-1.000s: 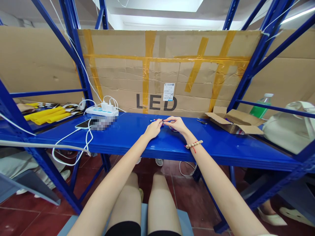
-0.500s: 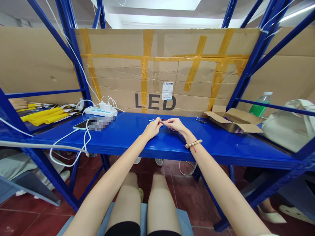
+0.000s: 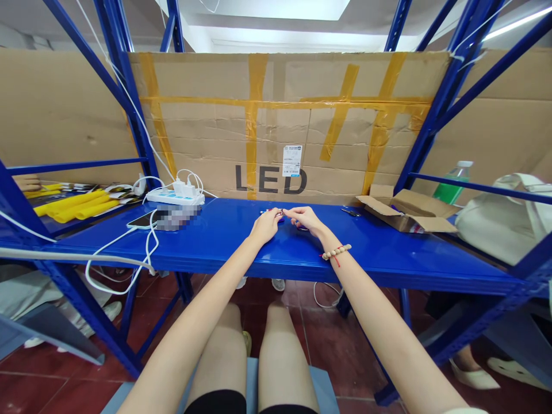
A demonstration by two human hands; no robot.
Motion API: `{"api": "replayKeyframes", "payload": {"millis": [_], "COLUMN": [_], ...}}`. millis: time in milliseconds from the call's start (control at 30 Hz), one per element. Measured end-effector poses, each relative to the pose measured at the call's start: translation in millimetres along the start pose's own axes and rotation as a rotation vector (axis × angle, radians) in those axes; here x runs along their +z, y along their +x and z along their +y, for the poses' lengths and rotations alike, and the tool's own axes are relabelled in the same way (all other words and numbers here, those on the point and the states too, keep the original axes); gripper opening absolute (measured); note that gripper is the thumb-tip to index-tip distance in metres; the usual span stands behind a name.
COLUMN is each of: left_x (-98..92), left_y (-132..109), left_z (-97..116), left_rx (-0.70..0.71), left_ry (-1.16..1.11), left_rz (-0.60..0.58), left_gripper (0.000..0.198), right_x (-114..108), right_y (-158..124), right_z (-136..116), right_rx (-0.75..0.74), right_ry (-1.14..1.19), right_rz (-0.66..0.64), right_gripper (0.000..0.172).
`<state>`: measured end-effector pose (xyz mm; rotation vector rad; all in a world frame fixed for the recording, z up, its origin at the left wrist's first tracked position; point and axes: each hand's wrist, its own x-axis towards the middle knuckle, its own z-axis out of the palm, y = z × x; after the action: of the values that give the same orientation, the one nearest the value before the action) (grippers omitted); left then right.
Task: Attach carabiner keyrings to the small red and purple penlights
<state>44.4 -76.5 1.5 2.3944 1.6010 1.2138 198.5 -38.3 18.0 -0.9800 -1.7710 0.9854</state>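
Observation:
My left hand (image 3: pixel 265 226) is over the middle of the blue table (image 3: pixel 207 244), its fingers closed in a pinch. Close by on its right is my right hand (image 3: pixel 307 220), also pinching, with a beaded bracelet (image 3: pixel 336 252) on the wrist. Between the two sets of fingertips is something small and dark, too tiny to name. A thin piece pokes out at the left of my left hand, and a dark blue bit shows beneath the fingertips. Both are partly hidden by my fingers.
An open cardboard box (image 3: pixel 405 213) is at the right, with a small dark tool (image 3: pixel 351 211) to its left. At the left lie a phone (image 3: pixel 149 218), a white power strip (image 3: pixel 175 197) and dangling white cables (image 3: pixel 103 286). A cardboard wall (image 3: pixel 194 132) closes off the back.
The fingertips have shifted slightly, and a dark blue bit now shows below them. The blue end left of my left hand now looks whitish. Both hands stay at the same spot.

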Motion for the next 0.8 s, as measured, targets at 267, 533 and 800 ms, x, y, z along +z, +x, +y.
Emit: {"api": "replayKeyframes", "payload": {"millis": [267,533,800], "left_x": [-1.7,-5.7,-7.3], "left_y": [1.2,-0.9,-2.2], "left_z": [0.8,5.6,7.5], "left_rx": [0.0,0.039,0.008], "left_ry": [-0.021,-0.088,-0.095], "left_rz": [-0.016,-0.033,-0.047], "left_gripper": [0.022,0.019,0.021], "right_x": [-1.7,-2.2,-0.6], "right_y": [-0.2,-3.4,-3.8], "right_z": [1.1,-3.8,-5.0], "right_rx": [-0.007,0.064,0.052], "right_ry": [0.042,0.127,0.195], "right_rz": [-0.002,-0.026,-0.038], "right_gripper": [0.041,0.043,0.041]}}
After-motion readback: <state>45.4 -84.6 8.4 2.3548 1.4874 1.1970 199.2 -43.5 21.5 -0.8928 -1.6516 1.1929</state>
